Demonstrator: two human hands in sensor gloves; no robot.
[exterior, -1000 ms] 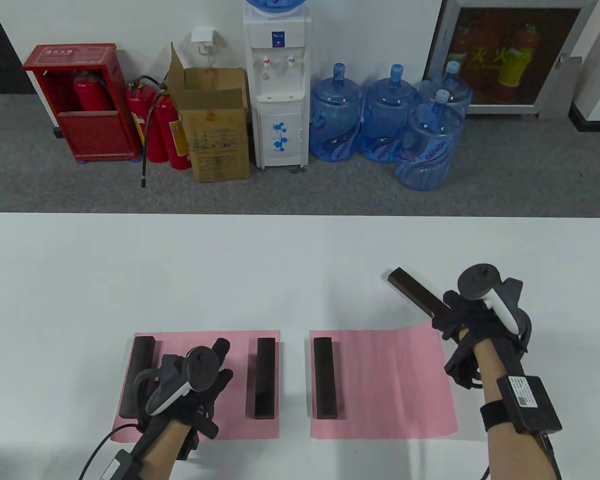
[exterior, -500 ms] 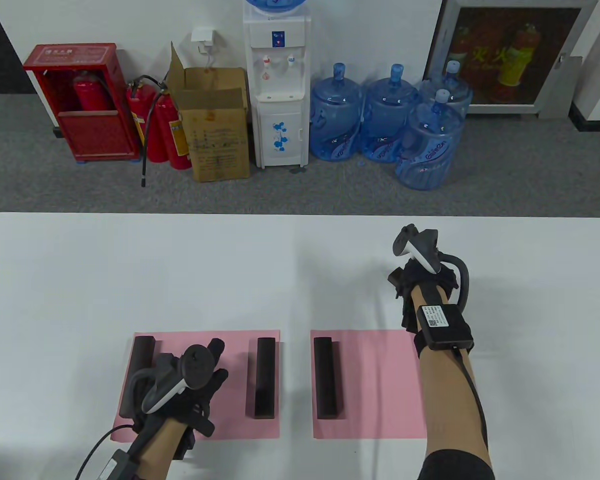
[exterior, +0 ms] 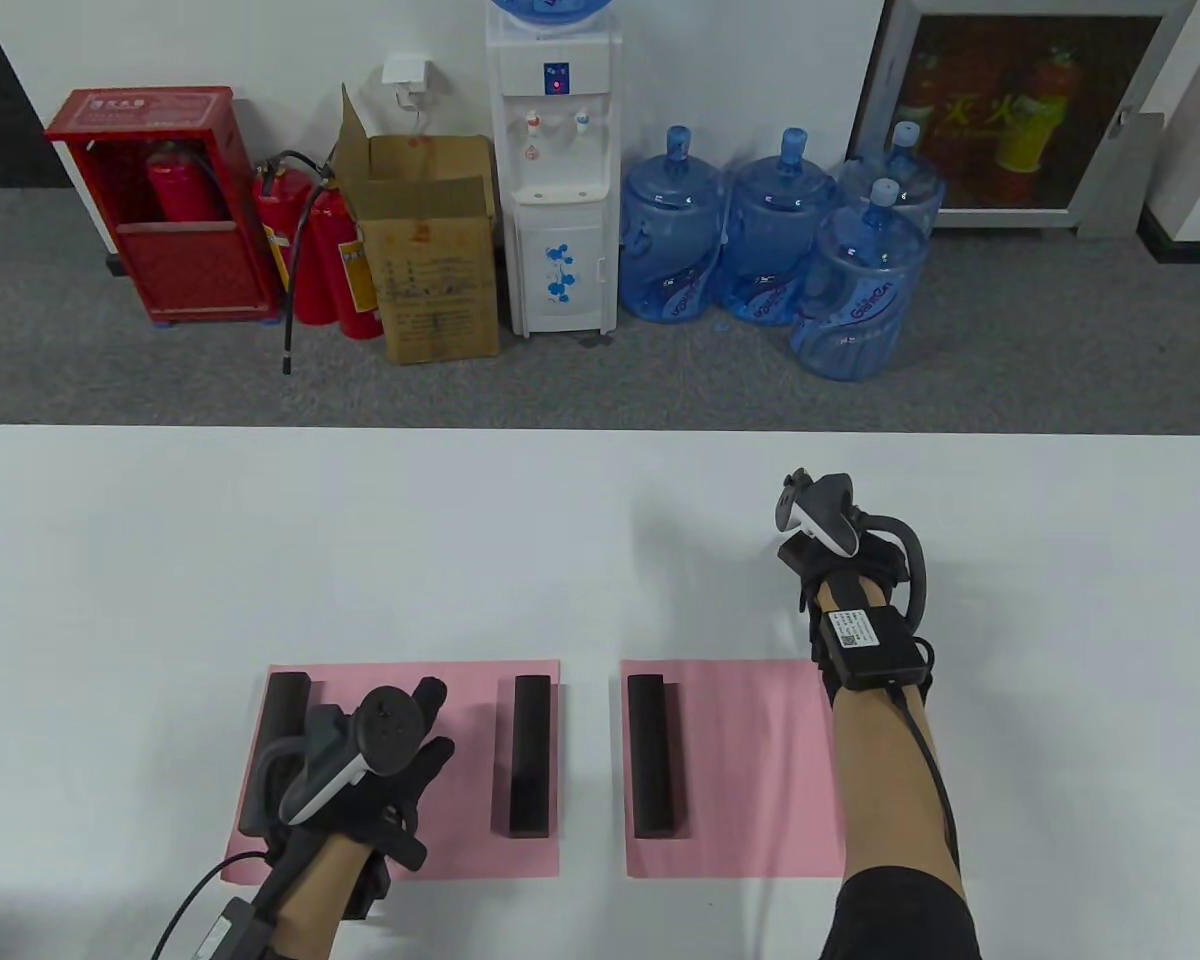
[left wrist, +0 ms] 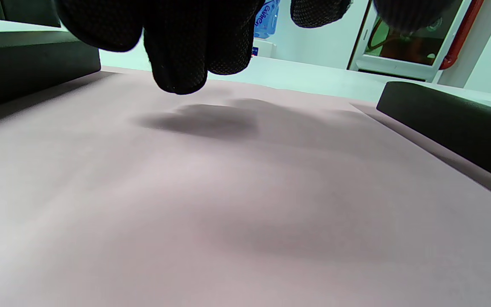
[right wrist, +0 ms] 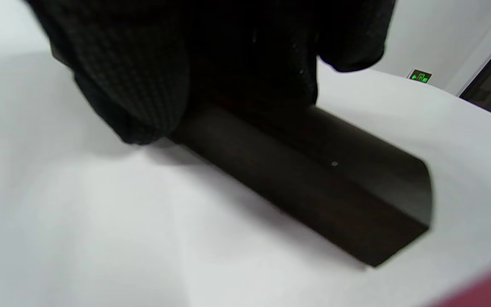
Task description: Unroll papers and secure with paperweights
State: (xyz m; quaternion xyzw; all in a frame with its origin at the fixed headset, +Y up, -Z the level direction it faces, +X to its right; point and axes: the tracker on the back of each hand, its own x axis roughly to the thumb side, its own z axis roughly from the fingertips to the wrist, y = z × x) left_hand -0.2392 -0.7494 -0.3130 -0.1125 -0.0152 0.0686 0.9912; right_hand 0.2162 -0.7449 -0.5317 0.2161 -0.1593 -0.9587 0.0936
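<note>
The right hand grips a dark paperweight, fingers wrapped round it, on the white table just beyond the right pink paper; left of that paper, the left hand hovers with loosely spread fingers over the left pink paper

Table view: illumination is bright, even and diffuse. The white counter shows short, soft shadows beside each dark paperweight. Focus is sharp, and the counter's far edge bows slightly from lens distortion.

Left wrist view: a green cast tints the background. The fingers throw a soft shadow on the pink paper, and the foreground is defocused.

Right wrist view: soft and blurred throughout. The glove lacks detail, and the held paperweight casts a diffuse shadow.
</note>
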